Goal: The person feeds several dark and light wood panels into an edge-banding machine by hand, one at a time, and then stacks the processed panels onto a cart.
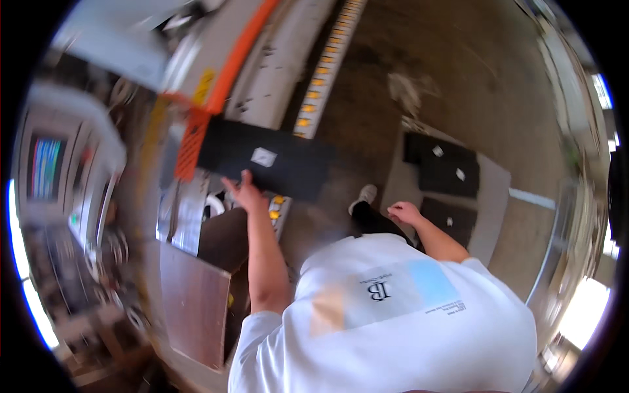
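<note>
A dark rectangular board (229, 145) with a white label lies across the machine's edge, its right end blurred. My left hand (246, 196) is at the board's near edge, fingers apart, one digit lying over the top face. Whether other fingers reach under the board is hidden. Out to the right, my right hand (406, 213) hangs with its fingers loosely curled together, and no object shows in it. Close to that hand is a low stack surface (493, 190) bearing several similar dark boards, among them one larger labelled board (452, 171) and a nearer one (452, 221).
An orange machine guard (191, 145) stands by the board's left end. Beyond it runs a strip of yellow rollers (318, 83). A brown panelled box (196, 304) is beside my left arm. At far left is a control cabinet with a lit screen (46, 167).
</note>
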